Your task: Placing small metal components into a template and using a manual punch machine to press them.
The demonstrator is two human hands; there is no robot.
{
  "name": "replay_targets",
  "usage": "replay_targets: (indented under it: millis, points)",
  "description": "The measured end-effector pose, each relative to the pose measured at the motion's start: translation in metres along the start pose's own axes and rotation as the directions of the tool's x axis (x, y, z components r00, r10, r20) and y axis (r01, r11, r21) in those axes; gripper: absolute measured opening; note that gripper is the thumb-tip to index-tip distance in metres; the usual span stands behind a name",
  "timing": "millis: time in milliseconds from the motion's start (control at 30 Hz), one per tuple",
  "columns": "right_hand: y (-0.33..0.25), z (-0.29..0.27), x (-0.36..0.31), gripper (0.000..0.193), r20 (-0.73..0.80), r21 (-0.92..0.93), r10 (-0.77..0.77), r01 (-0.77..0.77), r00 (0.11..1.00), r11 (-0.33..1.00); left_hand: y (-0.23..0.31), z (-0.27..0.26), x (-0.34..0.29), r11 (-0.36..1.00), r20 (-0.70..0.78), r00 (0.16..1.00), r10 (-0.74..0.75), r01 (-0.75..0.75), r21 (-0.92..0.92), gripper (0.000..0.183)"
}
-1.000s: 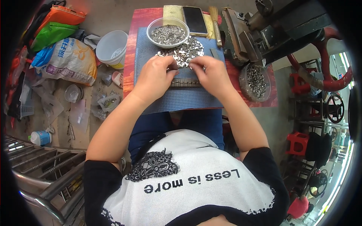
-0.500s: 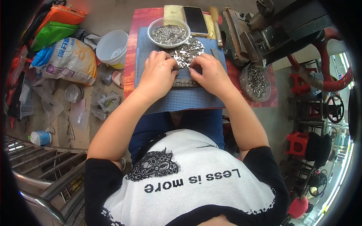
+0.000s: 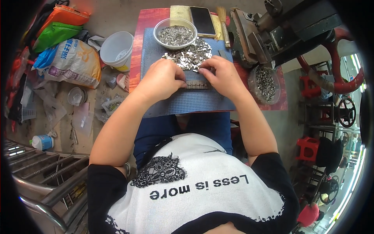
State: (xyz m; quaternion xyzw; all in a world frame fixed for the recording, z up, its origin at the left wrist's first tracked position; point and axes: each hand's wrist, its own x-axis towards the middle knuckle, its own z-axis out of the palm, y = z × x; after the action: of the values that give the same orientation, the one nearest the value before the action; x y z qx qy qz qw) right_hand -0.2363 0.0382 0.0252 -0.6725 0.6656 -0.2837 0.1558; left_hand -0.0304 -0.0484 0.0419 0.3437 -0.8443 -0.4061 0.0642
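Curling our left hand (image 3: 165,78) at the left end of the metal bar (image 3: 197,84), we bend our right hand's (image 3: 221,74) fingers beside the metal pieces (image 3: 189,58) on its far side. We cannot tell whether either grips anything.

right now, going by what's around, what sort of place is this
Probably a small metal-parts workshop: a heavy dark machine stands at the right, and small metal pieces lie heaped on a blue mat, by a clear bowl holding more.
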Motion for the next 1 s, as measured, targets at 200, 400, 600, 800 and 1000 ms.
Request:
replay_targets:
  millis: [200,400,600,800,1000]
  points:
    - [-0.001,-0.022,-0.032,0.029,0.025,0.065,-0.036,0.035,0.999,0.997,-0.021,-0.003,-0.033,0.985,-0.245,0.959,0.141,-0.11,0.135,0.027]
    - [0.008,-0.009,-0.043,0.027,0.005,0.066,-0.112,0.111,0.994,0.992,-0.027,0.012,-0.036,0.98,-0.311,0.934,0.178,-0.141,0.141,0.027]
    - [0.015,-0.003,-0.048,0.027,-0.087,0.133,-0.106,0.117,0.991,0.984,-0.015,-0.029,-0.007,0.974,-0.446,0.866,0.225,-0.185,0.132,0.043]
    - [0.011,0.0,-0.05,0.027,-0.127,0.142,-0.121,0.139,0.984,0.98,-0.001,-0.068,0.062,0.911,-0.298,0.955,0.016,0.109,0.398,0.049]
    - [0.012,0.0,-0.051,0.028,-0.151,0.125,-0.117,0.137,0.982,0.983,0.002,-0.058,0.093,0.76,-0.177,0.982,0.064,0.067,0.647,0.047]
